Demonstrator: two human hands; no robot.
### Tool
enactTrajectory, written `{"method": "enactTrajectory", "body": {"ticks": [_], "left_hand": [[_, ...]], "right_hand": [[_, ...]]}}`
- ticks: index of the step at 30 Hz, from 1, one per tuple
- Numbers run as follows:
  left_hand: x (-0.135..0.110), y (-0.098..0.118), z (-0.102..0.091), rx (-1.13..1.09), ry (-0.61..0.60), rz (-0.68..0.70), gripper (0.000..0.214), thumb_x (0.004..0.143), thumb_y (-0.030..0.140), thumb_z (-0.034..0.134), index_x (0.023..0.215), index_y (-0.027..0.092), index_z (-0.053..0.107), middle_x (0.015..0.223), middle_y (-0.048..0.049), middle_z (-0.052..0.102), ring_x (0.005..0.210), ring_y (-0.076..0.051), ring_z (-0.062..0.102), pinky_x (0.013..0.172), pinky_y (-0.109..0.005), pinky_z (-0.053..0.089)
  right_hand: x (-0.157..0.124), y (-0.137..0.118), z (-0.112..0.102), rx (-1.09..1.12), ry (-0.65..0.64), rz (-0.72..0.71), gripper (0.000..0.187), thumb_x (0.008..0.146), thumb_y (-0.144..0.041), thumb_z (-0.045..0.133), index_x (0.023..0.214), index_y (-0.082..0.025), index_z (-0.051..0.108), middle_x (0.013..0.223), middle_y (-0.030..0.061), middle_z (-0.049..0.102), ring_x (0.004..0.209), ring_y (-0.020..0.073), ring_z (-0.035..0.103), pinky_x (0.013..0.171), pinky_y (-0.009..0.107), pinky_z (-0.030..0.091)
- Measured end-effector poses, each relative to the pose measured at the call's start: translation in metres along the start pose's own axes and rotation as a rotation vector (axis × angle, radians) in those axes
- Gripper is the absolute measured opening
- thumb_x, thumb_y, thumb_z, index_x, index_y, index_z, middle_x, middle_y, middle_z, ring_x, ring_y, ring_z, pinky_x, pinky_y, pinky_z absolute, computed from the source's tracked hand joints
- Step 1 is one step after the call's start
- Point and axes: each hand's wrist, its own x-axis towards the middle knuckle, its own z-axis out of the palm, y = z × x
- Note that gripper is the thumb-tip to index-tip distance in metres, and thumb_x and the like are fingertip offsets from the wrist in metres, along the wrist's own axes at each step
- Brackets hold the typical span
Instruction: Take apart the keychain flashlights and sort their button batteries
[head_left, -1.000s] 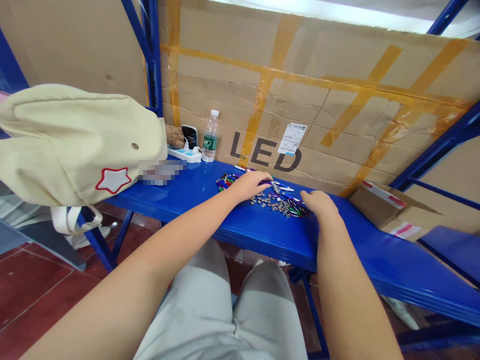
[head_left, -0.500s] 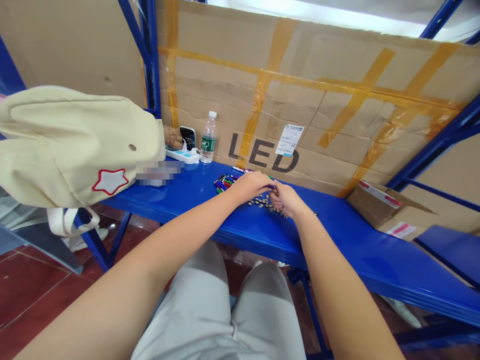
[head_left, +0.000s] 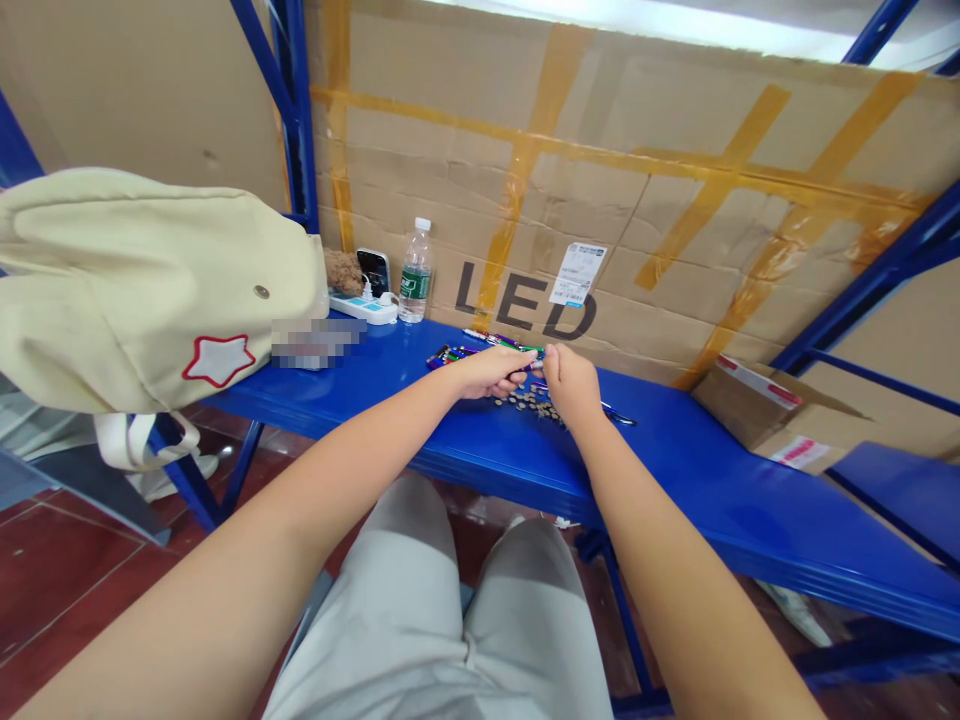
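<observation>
My left hand (head_left: 491, 372) is closed around a slim pen (head_left: 535, 366), thumb along its top. My right hand (head_left: 573, 385) pinches the pen's right end, its fingers mostly hidden behind the back of the hand. Both hands meet just above the blue table (head_left: 480, 428). Below and between them lie several small round tan pieces (head_left: 537, 404), too small to make out further. Loose coloured pens (head_left: 444, 356) are heaped left of my left hand, partly covered by it. A blue pen (head_left: 618, 416) rests to the right of my right wrist.
A water bottle (head_left: 415, 272) stands at the back beside a power strip (head_left: 373, 308) and a phone (head_left: 373, 268). The cream bag (head_left: 150, 290) covers the table's left end. An open cardboard box (head_left: 780, 418) sits at right. A large LED carton (head_left: 667, 230) walls the back.
My left hand has turned from palm down to thumb up on the pen. My right hand has rolled over and risen slightly, uncovering more of the blue pen by its wrist.
</observation>
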Motion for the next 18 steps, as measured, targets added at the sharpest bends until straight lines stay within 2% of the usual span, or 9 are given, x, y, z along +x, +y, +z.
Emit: {"method": "enactTrajectory", "body": {"ticks": [3, 5, 7, 9, 11, 16, 18], "left_hand": [[-0.001, 0.002, 0.001, -0.049, 0.026, -0.034, 0.031, 0.096, 0.046, 0.045, 0.092, 0.017, 0.055, 0.066, 0.0021, 0.055, 0.041, -0.005, 0.038, 0.039, -0.019, 0.029], [-0.001, 0.003, 0.002, -0.053, 0.076, -0.033, 0.019, 0.091, 0.035, 0.058, 0.094, 0.017, 0.054, 0.074, 0.0014, 0.059, 0.046, -0.005, 0.042, 0.041, -0.018, 0.031], [0.0, 0.004, 0.003, -0.059, 0.104, -0.022, 0.012, 0.088, 0.026, 0.06, 0.092, 0.016, 0.054, 0.076, 0.0019, 0.058, 0.048, -0.004, 0.042, 0.044, -0.018, 0.032], [0.0, 0.006, 0.001, -0.075, 0.095, -0.013, 0.011, 0.091, 0.027, 0.058, 0.088, 0.016, 0.054, 0.073, 0.0029, 0.056, 0.049, -0.004, 0.04, 0.044, -0.018, 0.031], [-0.002, 0.006, -0.001, -0.138, 0.04, -0.012, 0.018, 0.092, 0.034, 0.055, 0.086, 0.017, 0.051, 0.068, 0.0048, 0.051, 0.047, -0.004, 0.036, 0.043, -0.017, 0.028], [-0.008, 0.004, -0.008, -0.455, -0.261, -0.057, 0.041, 0.086, 0.054, 0.059, 0.077, 0.02, 0.037, 0.063, 0.0077, 0.032, 0.043, -0.003, 0.023, 0.04, -0.016, 0.016], [-0.009, 0.002, -0.011, -0.443, -0.311, -0.076, 0.043, 0.087, 0.056, 0.056, 0.076, 0.021, 0.034, 0.062, 0.0081, 0.027, 0.043, -0.003, 0.02, 0.041, -0.016, 0.016]], "right_hand": [[0.001, 0.0, 0.005, -0.047, 0.0, -0.024, 0.025, 0.095, -0.037, 0.053, 0.104, -0.016, 0.064, 0.101, 0.005, 0.066, 0.085, 0.015, 0.063, 0.078, 0.035, 0.054], [0.001, 0.001, 0.007, -0.072, -0.001, -0.037, 0.025, 0.095, -0.037, 0.053, 0.104, -0.016, 0.064, 0.1, 0.0047, 0.066, 0.082, 0.0142, 0.063, 0.075, 0.033, 0.055], [0.001, 0.002, 0.008, -0.102, 0.01, -0.05, 0.025, 0.095, -0.037, 0.053, 0.103, -0.016, 0.064, 0.098, 0.0042, 0.066, 0.08, 0.0135, 0.063, 0.073, 0.032, 0.055], [-0.001, 0.002, 0.006, -0.141, 0.041, -0.069, 0.025, 0.096, -0.039, 0.052, 0.099, -0.016, 0.064, 0.093, 0.0032, 0.066, 0.077, 0.0128, 0.062, 0.072, 0.032, 0.054], [-0.003, 0.001, 0.002, -0.182, 0.086, -0.097, 0.028, 0.097, -0.04, 0.049, 0.092, -0.016, 0.063, 0.085, 0.0021, 0.065, 0.074, 0.0131, 0.06, 0.072, 0.032, 0.051], [-0.007, -0.004, -0.005, -0.24, 0.175, -0.203, 0.036, 0.096, -0.04, 0.041, 0.072, -0.019, 0.057, 0.069, 0.0084, 0.062, 0.071, 0.019, 0.058, 0.071, 0.032, 0.041], [-0.007, -0.004, -0.004, -0.241, 0.183, -0.237, 0.034, 0.094, -0.04, 0.042, 0.069, -0.02, 0.055, 0.067, 0.0082, 0.061, 0.07, 0.0191, 0.057, 0.069, 0.031, 0.04]]}}
